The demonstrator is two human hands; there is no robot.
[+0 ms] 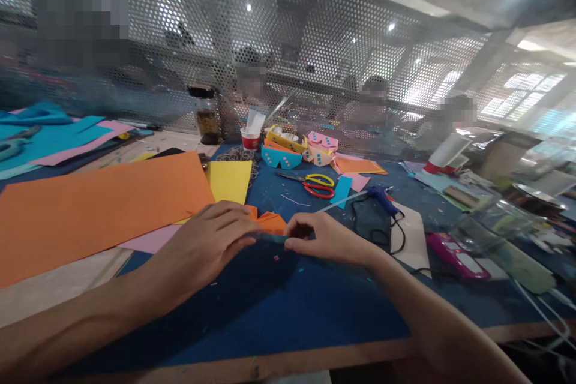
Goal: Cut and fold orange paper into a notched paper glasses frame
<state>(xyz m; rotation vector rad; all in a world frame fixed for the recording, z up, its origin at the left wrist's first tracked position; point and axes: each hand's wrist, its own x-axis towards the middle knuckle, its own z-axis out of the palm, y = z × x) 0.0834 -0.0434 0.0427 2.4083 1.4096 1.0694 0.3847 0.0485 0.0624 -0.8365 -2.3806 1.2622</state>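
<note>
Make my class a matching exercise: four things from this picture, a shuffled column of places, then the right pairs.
Things
1. Narrow dull-blue strip
2. Scissors with red and yellow handles
3. Blue glue gun
4. Clear jar with black lid

Places
A. By the grey perforated screen
B. Rightmost of the four
C. Between the left hand and the right hand
D. Immediately left of a small bright-blue paper rectangle

Pairs: 1-C; 2-D; 3-B; 4-A

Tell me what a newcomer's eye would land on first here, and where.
Probably the large flat orange sheet spread across the left side, the biggest block of bright colour. Next, at the centre, the bare left hand and right hand holding a small orange-and-blue piece between them. Beyond them lie scissors with one yellow and one red handle.
</note>
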